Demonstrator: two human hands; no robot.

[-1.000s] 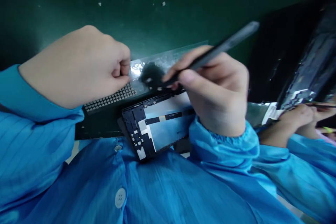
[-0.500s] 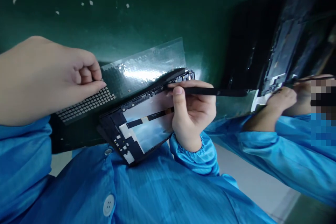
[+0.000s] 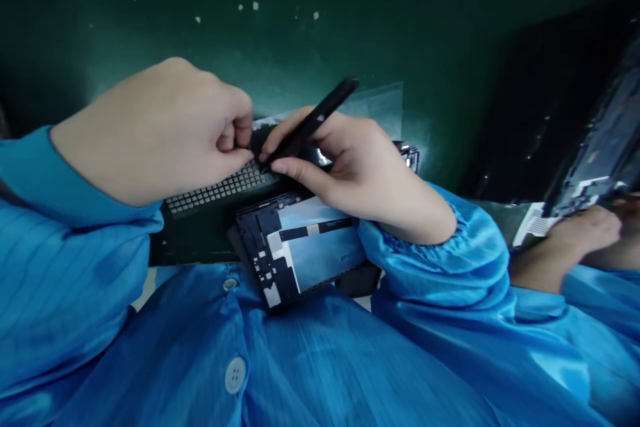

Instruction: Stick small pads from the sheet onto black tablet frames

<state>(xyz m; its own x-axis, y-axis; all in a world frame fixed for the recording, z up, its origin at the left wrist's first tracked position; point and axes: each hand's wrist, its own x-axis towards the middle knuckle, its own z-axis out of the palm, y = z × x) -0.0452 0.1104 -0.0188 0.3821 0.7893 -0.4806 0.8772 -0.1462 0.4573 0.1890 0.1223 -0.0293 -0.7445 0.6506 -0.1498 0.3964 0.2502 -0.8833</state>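
Observation:
My left hand (image 3: 160, 130) is curled into a fist, thumb and forefinger pinched at the edge of a clear sheet (image 3: 380, 103) carrying a grid of small pads (image 3: 220, 188). My right hand (image 3: 350, 167) grips black tweezers (image 3: 313, 121) like a pen, their tip down beside my left fingertips on the sheet. An opened tablet frame (image 3: 300, 247) with a silver back plate and a black flex strip lies tilted against my blue coat, just below both hands.
The dark green bench mat (image 3: 350, 27) stretches behind, dotted with small white specks. At the right edge another person's hand (image 3: 580, 230) in a blue sleeve works on a second dark device (image 3: 600, 160).
My right hand swung the tweezers from lying level over the tablet's top edge up to the sheet beside my left fingers. The view shifted back to the right.

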